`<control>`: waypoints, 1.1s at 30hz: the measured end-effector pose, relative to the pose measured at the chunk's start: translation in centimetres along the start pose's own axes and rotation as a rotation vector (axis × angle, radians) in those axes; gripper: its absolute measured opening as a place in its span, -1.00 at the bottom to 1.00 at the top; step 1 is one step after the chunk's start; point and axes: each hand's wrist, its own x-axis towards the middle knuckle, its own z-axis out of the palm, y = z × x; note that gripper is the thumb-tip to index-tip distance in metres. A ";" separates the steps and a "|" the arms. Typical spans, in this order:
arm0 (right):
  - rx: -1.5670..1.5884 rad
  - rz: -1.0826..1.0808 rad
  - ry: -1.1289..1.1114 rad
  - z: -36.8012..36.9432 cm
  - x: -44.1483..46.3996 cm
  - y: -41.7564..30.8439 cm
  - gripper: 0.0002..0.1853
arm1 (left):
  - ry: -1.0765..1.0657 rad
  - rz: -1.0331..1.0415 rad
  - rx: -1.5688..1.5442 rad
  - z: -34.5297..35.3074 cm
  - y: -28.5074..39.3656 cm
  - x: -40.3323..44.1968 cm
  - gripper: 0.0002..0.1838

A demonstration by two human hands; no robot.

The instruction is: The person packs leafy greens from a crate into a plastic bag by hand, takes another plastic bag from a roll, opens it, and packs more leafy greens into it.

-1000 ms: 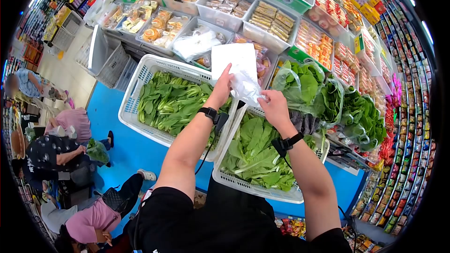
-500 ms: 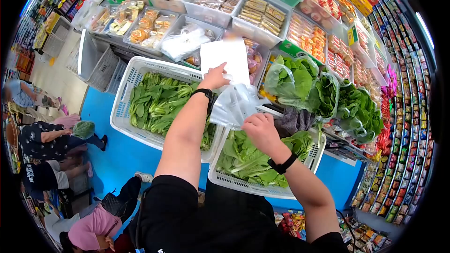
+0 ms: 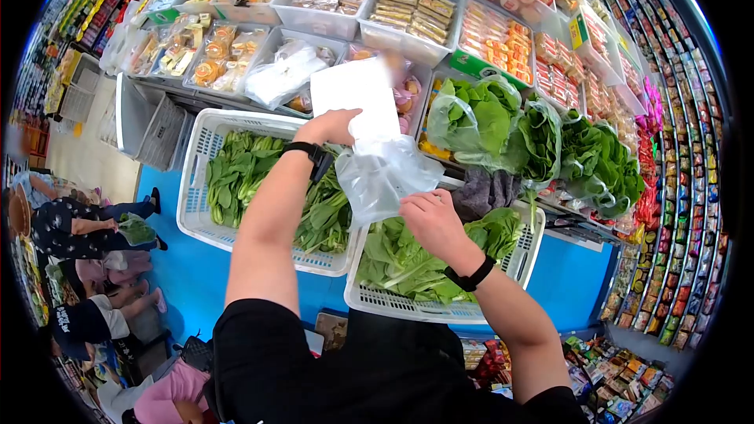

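Observation:
A clear plastic bag (image 3: 382, 180) hangs between my two hands above the white baskets. My left hand (image 3: 334, 126) is closed at the bag's upper left, in front of a white sheet (image 3: 363, 94); its fingertips are partly hidden. At the bag's lower right edge, my right hand (image 3: 433, 224) pinches the plastic with curled fingers. Below the right hand lie loose leafy greens (image 3: 416, 267) in one basket (image 3: 416, 312). Under my left forearm, a second basket (image 3: 196, 180) holds long-stemmed greens (image 3: 239, 177).
Bagged lettuce (image 3: 483, 122) and darker bagged greens (image 3: 601, 161) stand to the right. Behind are bins of packaged snacks (image 3: 412, 12) and a bunched white plastic heap (image 3: 289, 74). Several people stand at the left, one holding a leafy vegetable (image 3: 136, 229). Snack shelves (image 3: 675, 228) line the right.
The view has shifted, so the bins and baskets appear farther left. Both hands stay at the bag, which now looks fuller and more spread out. People at the left have moved.

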 end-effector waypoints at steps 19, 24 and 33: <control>-0.089 0.013 0.033 1.5 -0.1 0.5 -0.78 | 0.008 0.104 -0.512 -2.1 0.3 0.6 -0.68; -0.121 0.019 0.194 0.3 2.2 -0.3 -0.72 | -0.019 0.034 -0.739 -2.4 -0.6 1.1 -0.68; -0.417 -0.006 0.235 1.9 3.0 4.0 -0.75 | -0.101 0.021 -0.693 -0.2 1.2 -0.2 -0.68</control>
